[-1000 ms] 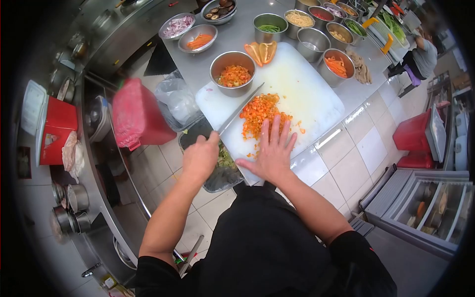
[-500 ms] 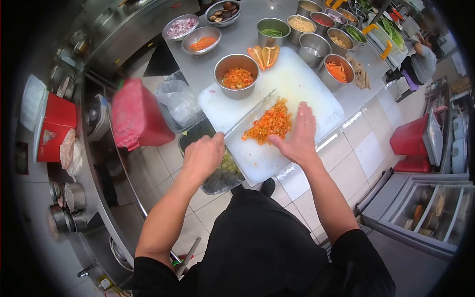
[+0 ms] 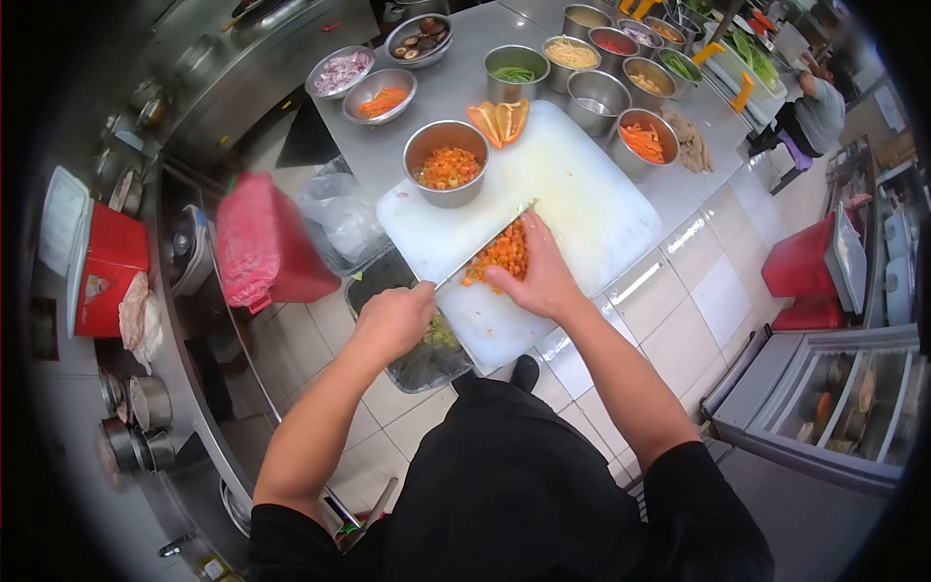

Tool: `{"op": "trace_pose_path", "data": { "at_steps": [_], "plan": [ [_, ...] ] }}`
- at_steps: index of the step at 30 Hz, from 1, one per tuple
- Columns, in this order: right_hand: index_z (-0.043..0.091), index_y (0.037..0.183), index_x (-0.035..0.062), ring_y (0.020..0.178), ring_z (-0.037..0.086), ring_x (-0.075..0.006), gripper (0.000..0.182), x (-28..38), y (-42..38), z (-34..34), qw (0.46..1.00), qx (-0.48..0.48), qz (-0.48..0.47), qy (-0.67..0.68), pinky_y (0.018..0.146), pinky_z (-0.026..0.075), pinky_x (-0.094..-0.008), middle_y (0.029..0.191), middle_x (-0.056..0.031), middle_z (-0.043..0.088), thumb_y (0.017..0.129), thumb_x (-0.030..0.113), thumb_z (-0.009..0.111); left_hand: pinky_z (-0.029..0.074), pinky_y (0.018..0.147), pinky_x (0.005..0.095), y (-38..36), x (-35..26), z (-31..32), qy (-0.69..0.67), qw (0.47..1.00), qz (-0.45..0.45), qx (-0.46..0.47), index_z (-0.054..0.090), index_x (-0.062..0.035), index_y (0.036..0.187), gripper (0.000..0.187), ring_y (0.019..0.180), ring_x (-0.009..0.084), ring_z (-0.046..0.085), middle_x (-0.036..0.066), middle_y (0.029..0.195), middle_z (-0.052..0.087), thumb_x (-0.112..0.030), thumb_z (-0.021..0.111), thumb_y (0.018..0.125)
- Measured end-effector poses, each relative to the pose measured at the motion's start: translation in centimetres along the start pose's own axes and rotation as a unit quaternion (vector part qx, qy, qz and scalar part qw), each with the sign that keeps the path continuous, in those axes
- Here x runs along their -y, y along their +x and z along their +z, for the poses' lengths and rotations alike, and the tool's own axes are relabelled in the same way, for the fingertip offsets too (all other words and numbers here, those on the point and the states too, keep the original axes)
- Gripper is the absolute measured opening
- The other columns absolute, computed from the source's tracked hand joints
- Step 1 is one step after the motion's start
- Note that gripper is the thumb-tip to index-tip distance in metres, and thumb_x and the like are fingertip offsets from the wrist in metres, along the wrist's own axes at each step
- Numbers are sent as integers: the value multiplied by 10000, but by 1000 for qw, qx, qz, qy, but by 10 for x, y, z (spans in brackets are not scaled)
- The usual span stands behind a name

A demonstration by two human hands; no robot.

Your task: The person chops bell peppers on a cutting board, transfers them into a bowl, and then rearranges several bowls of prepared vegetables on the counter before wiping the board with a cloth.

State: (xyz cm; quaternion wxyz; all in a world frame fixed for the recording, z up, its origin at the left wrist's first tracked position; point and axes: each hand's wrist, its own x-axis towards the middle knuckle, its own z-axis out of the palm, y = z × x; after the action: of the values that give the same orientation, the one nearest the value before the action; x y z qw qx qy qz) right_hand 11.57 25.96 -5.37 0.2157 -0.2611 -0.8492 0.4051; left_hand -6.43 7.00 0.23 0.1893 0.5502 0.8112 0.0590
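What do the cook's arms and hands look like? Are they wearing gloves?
No gloves. Both the left hand and the right hand are bare, and so are the forearms. The person wears a black top with short sleeves that end above the elbows. No watch, rings or bracelets show on either wrist.

- Your right hand [image 3: 536, 274] has swept in from flat and open, and now cups the diced pepper [image 3: 498, 251] against the knife [image 3: 482, 245].
- The pile, loose before, is bunched tighter, nearer the cutting board's [image 3: 582, 189] near edge.

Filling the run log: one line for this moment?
left hand: grips knife | right hand: presses diced pepper against blade | cutting board
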Motion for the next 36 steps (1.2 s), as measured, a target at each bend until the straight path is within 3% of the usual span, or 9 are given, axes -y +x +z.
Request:
{"op": "trace_pose_path", "data": {
  "at_steps": [5, 8, 9, 12, 13, 20, 24, 30, 36],
  "plan": [
    [303, 1536, -109, 1499, 260, -506, 1110, 9, -12, -15, 986, -28, -92, -137, 1224, 242, -556, 1600, -352, 277, 806, 579, 780, 556, 722, 501, 7, -1, -27, -164, 983, -66, 45, 632, -20, 1029, 236, 758, 397, 717, 240, 931, 730, -239, 557, 983],
    [352, 1542, -49, 1507, 249, -504, 1086, 37, -25, -8, 967, -2, -206, -151, 1220, 201, -603, 1617, -327, 273, 808, 653, 735, 561, 657, 404, 12, -12, -56, -327, 926, -115, 147, 640, 10, 1095, 272, 640, 264, 715, 170, 906, 742, -196, 562, 935],
    [380, 1542, -22, 1504, 253, -503, 1075, 45, -29, 0, 960, 6, -241, -143, 1218, 184, -620, 1618, -319, 278, 806, 686, 716, 548, 635, 326, 11, -15, -63, -353, 915, -105, 164, 635, 39, 1118, 309, 587, 154, 676, 109, 892, 734, -158, 567, 890],
    [437, 1539, 64, 1524, 212, -504, 1020, 58, -39, 13, 936, 53, -260, -231, 1219, 120, -650, 1645, -279, 264, 816, 753, 644, 544, 631, 321, 8, -15, -70, -363, 901, -112, 211, 639, 29, 1112, 302, 585, 156, 665, 105, 903, 736, -145, 585, 871],
    [461, 1541, 132, 1529, 173, -523, 965, 57, -37, 14, 946, 56, -216, -236, 1212, 79, -674, 1661, -264, 241, 821, 752, 629, 541, 629, 317, 5, -12, -71, -367, 896, -113, 223, 640, 27, 1110, 301, 582, 153, 660, 102, 901, 735, -147, 586, 870],
    [423, 1571, 157, 1536, 113, -538, 937, -4, -2, -10, 946, 21, -109, -306, 1206, 63, -693, 1686, -267, 153, 854, 727, 619, 535, 608, 317, -57, 14, -71, -342, 899, -142, 234, 647, 14, 1083, 276, 565, 139, 639, 86, 886, 725, -173, 596, 886],
    [289, 1599, 13, 1505, 174, -552, 1246, -25, -6, -44, 968, 87, -67, -227, 1230, 169, -607, 1650, -336, 154, 714, 761, 747, 530, 580, 305, -96, 27, -52, -371, 889, -198, 180, 638, 8, 1049, 236, 542, 134, 625, 73, 845, 697, -208, 570, 983],
    [308, 1564, -16, 1442, 288, -539, 1280, 11, -25, 16, 978, -29, -49, -202, 1187, 283, -586, 1567, -365, 266, 644, 686, 854, 511, 556, 299, -111, 17, 25, -447, 845, -254, 150, 602, -9, 1063, 255, 532, 126, 607, 68, 860, 692, -251, 525, 1056],
    [630, 1233, 46, 1306, 423, -470, 505, 18, -8, 59, 957, -182, -2, -228, 1098, 383, -535, 1396, -280, 445, 835, 322, 776, 521, 576, 312, -78, -30, 41, -482, 832, -195, 194, 601, -4, 1080, 265, 545, 136, 619, 78, 872, 699, -254, 517, 1055]
  ]
}}
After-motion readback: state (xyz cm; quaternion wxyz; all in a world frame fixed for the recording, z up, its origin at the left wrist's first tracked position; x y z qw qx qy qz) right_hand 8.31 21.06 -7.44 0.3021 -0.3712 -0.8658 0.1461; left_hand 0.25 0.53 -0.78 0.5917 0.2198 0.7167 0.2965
